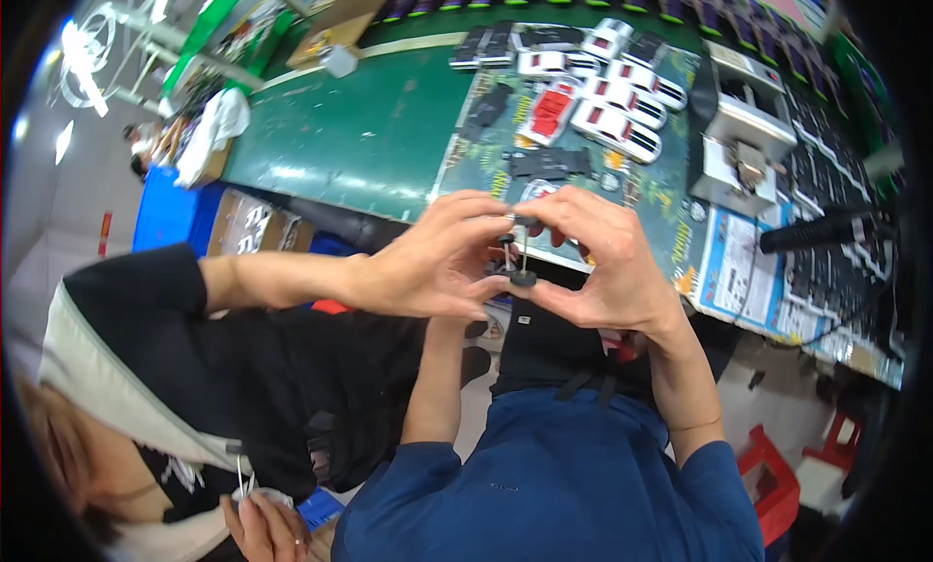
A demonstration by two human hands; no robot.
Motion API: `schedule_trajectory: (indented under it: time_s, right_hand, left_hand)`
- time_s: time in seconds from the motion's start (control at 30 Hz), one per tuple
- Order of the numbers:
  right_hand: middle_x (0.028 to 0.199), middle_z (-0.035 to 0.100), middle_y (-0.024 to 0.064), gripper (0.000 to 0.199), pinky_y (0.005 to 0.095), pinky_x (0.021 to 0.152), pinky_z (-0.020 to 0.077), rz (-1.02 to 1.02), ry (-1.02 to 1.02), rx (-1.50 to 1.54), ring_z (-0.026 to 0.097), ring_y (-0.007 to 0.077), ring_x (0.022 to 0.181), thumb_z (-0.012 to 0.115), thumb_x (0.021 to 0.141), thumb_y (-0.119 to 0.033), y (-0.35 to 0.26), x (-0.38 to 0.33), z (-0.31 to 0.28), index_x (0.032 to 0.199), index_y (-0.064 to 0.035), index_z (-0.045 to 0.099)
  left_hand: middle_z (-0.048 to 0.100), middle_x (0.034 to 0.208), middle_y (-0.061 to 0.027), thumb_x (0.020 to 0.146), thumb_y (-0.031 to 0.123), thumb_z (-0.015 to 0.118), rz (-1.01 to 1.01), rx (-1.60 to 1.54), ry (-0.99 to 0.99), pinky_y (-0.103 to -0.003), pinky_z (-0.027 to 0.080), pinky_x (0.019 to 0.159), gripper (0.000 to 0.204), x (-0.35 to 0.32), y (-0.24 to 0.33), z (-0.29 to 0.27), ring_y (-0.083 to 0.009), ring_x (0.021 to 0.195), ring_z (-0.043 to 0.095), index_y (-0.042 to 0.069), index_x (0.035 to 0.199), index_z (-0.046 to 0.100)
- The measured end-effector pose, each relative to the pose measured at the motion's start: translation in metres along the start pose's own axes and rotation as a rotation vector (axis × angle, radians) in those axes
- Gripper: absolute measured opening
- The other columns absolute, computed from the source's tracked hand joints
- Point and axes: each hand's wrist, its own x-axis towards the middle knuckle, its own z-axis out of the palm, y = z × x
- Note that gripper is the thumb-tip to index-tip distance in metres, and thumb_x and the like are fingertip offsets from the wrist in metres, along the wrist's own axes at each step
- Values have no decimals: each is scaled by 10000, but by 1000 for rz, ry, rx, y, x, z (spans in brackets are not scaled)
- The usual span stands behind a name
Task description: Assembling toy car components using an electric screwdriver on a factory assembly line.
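My right hand (614, 261) is closed in a pinch on a wheel axle (526, 246), a thin metal rod with small black wheels. Its thumb presses the lower wheel and the fingers meet the upper one. From below, my left hand (449, 327) reaches up, mostly hidden behind a co-worker's hand (418, 261), so its fingers cannot be made out. That co-worker's hand comes from the left, its fingertips close to the axle. A second black wheel on a thin rod (506, 239) shows between the hands; who grips it is unclear.
White toy cars (617, 130), a red-and-white one (552, 110) and black chassis parts (551, 163) lie on the patterned mat. A white machine (743, 164) stands right of it. The green bench (340, 135) stretches left; a red stool (768, 484) is below right.
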Motion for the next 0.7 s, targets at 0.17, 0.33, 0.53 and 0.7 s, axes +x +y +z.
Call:
schedule_trajectory:
  time_s: [0.17,0.33,0.53,0.7]
  right_hand:
    - [827,635,70,515,350,622,514,-11,-9,-76,630,255,698,793,639,-139,-1,17,14,1125,-45,650]
    - [796,617,70,513,327,591,500,-56,-16,-103,613,226,666,797,647,-134,1,32,30,1127,-31,648]
    - [763,630,69,565,330,599,513,17,-72,-90,640,231,651,783,677,-134,0,33,38,1220,-66,643]
    - [791,672,63,625,321,591,517,-15,-58,-121,660,208,664,779,677,-115,2,31,47,1275,-44,613]
  left_hand:
    - [638,1155,-58,746,28,840,-122,-226,255,-288,515,906,604,-13,-4,16,-152,1066,619,26,1284,565]
    - [649,1152,-93,740,34,830,-185,-195,383,-320,543,876,586,-2,15,18,-178,1003,646,-18,1264,573]
    - [614,1098,-64,737,22,828,13,-190,383,-314,545,812,503,16,16,25,-172,957,624,23,1170,572]
    - [602,1086,-50,708,-3,824,40,-218,339,-303,528,800,528,16,12,16,-150,987,597,23,1157,548]
